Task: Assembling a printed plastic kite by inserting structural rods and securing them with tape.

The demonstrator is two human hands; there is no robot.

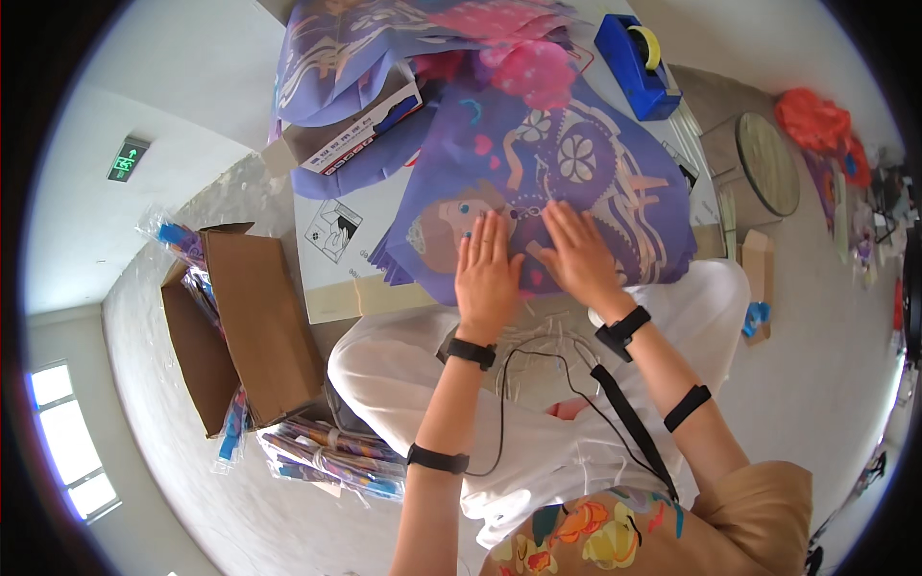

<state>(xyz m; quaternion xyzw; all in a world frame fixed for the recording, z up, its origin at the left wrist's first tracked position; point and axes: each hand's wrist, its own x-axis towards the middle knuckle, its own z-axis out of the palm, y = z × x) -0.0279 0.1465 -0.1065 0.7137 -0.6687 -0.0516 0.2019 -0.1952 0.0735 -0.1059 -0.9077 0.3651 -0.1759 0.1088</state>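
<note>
A stack of purple printed sheets (pixel 629 226), thin and flexible, spreads over the table in front of me. Its top sheet shows a cartoon figure, hearts and pale scrollwork. My left hand (pixel 488 278) lies flat on the near part of this sheet, fingers stretched forward. Beside it, my right hand (pixel 581 259) also rests flat on the sheet, its fingers pointing up and a little left. Neither hand holds anything. Both wrists and forearms wear black straps. Pink patches of print show at the far side of the sheets.
An open carton (pixel 360 125) with more purple sheets draped over it stands at the table's far left. A blue tape dispenser (pixel 639 72) sits far right. On the floor are a brown cardboard box (pixel 264 322), plastic-wrapped bundles (pixel 331 456) and a round stool (pixel 766 163). A black cable (pixel 502 403) crosses my lap.
</note>
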